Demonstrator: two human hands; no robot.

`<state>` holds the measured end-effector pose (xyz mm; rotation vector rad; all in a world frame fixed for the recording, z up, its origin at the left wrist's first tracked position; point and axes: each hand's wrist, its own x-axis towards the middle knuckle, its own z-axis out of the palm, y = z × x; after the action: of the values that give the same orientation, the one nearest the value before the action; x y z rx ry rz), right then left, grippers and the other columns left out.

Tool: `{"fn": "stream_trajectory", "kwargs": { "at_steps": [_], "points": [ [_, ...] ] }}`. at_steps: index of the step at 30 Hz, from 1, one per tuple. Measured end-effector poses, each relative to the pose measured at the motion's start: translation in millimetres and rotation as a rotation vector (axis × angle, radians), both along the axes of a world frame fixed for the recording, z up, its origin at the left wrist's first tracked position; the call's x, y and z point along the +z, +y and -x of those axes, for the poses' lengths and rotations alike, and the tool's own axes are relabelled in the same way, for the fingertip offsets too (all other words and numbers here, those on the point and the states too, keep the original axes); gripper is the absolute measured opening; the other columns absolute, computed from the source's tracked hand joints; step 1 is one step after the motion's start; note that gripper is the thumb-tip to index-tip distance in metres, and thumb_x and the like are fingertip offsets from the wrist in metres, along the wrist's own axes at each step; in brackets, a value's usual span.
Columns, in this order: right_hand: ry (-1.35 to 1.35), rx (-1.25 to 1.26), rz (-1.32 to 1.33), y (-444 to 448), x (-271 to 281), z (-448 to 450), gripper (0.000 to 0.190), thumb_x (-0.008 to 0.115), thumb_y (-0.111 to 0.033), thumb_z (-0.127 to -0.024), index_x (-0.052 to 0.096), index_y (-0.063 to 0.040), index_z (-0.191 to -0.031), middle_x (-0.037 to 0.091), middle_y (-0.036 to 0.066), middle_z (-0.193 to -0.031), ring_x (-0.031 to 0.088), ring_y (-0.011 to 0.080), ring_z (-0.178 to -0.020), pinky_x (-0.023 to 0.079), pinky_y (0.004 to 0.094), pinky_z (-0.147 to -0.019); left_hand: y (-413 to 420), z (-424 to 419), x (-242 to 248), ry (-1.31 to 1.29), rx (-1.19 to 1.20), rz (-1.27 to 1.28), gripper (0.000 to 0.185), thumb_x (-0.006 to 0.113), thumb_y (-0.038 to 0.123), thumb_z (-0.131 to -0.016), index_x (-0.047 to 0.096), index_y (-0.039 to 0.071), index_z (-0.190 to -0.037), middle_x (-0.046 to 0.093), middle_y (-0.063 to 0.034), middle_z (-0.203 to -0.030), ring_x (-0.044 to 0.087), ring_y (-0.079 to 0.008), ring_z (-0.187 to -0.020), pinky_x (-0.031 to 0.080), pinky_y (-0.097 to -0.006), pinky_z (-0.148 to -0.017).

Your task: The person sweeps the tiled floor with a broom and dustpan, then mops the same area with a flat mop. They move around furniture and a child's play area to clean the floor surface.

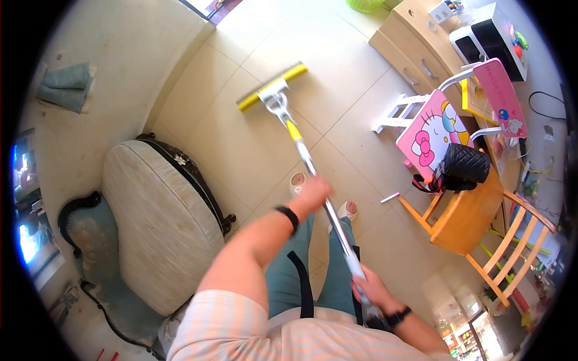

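A sponge mop stretches diagonally away from my body, its metal pole [336, 221] running between my two hands. My left hand [316, 193] is wrapped around the middle of the pole. Lower down, my right hand [372, 286] grips the pale handle end near my waist. At the far end, the long yellow sponge head [273, 85] rests on the tiled floor [347, 149], joined to the pole by a white bracket [275, 97]. Both wrists wear dark bands. My feet in light slippers [298, 180] stand on either side of the pole.
An upholstered sofa [162, 230] with dark carved wood sits along the left wall. To the right are a pink cartoon child's chair [429, 131] with a black quilted bag [465, 164] on it, a wooden chair [469, 221], and a wooden drawer cabinet [415, 49] bearing a microwave [490, 40].
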<state>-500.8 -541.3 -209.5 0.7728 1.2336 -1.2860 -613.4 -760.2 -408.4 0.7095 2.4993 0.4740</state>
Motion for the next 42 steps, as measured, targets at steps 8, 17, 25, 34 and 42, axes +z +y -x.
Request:
{"fn": "stream_trajectory", "kwargs": {
  "at_steps": [8, 17, 25, 34, 42],
  "points": [
    [0.128, -0.044, 0.127, -23.0, -42.4, -10.4, 0.024, 0.046, -0.012, -0.088, 0.043, -0.003, -0.11, 0.045, 0.0, -0.06, 0.043, 0.0082, -0.044, 0.035, 0.0224, -0.04, -39.2, -0.2, -32.9, -0.131, -0.059, 0.224, 0.01, 0.059, 0.011, -0.07, 0.066, 0.015, -0.075, 0.058, -0.0053, -0.083, 0.054, -0.0247, -0.091, 0.049, -0.0373, -0.065],
    [-0.096, 0.401, -0.154, 126.3, 70.2, -165.3, 0.038, 0.053, -0.026, -0.087, 0.047, -0.001, -0.114, 0.061, 0.01, -0.083, 0.059, 0.0166, -0.074, 0.047, 0.0292, -0.069, 101.2, -161.1, 46.1, -0.428, -0.209, -0.129, 0.011, 0.056, 0.014, -0.073, 0.063, 0.021, -0.076, 0.056, 0.0013, -0.082, 0.049, -0.0225, -0.093, 0.044, -0.0462, -0.064],
    [-0.102, 0.002, 0.07, -3.5, -26.5, -10.5, 0.023, 0.046, -0.014, -0.09, 0.045, -0.004, -0.111, 0.045, -0.001, -0.061, 0.042, 0.0073, -0.046, 0.035, 0.0213, -0.04, -33.5, -31.6, -25.7, -0.111, -0.06, 0.211, 0.005, 0.057, 0.013, -0.069, 0.061, 0.015, -0.071, 0.057, -0.0033, -0.08, 0.055, -0.0243, -0.088, 0.05, -0.037, -0.062],
    [-0.142, 0.178, -0.103, 102.9, 37.3, -128.8, 0.023, 0.049, -0.02, -0.088, 0.048, -0.003, -0.104, 0.052, 0.003, -0.067, 0.05, 0.014, -0.052, 0.042, 0.0281, -0.047, 108.1, -123.5, 19.0, -0.484, -0.308, 0.115, 0.011, 0.059, 0.015, -0.073, 0.066, 0.017, -0.081, 0.06, -0.0015, -0.084, 0.052, -0.0247, -0.093, 0.04, -0.0584, -0.068],
    [0.22, 0.611, -0.398, 126.8, 108.3, -181.8, 0.033, 0.058, -0.022, -0.079, 0.048, -0.002, -0.104, 0.057, 0.011, -0.073, 0.055, 0.0271, -0.057, 0.046, 0.0353, -0.053, 146.5, -145.9, 78.3, -0.512, -0.354, -0.076, 0.016, 0.065, 0.014, -0.067, 0.066, 0.014, -0.083, 0.06, -0.0007, -0.085, 0.05, -0.0219, -0.092, 0.04, -0.0536, -0.065]
  ]
}}
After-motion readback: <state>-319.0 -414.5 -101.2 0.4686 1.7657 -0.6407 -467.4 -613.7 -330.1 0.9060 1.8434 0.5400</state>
